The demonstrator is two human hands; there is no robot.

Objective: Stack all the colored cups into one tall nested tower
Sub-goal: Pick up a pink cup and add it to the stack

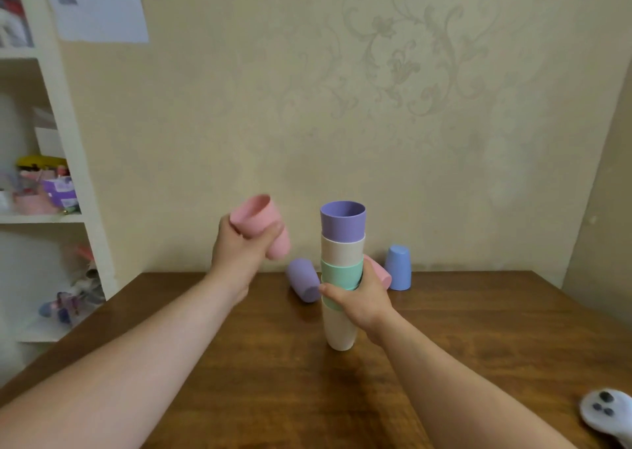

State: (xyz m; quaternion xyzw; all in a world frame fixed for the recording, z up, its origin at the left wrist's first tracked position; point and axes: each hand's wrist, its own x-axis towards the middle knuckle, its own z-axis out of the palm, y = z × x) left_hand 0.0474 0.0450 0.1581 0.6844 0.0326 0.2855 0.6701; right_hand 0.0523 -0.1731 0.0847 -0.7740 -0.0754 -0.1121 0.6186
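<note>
There is a single view, taken from the person's head and looking forward and slightly down across the wooden table (273, 380) toward the patterned wall (342, 106) behind it. It is a wide lens, bending the white shelf (73, 161) at the left edge. Both forearms reach in from the bottom corners, close to the lens, and the table's far edge sits at mid-frame.
</note>
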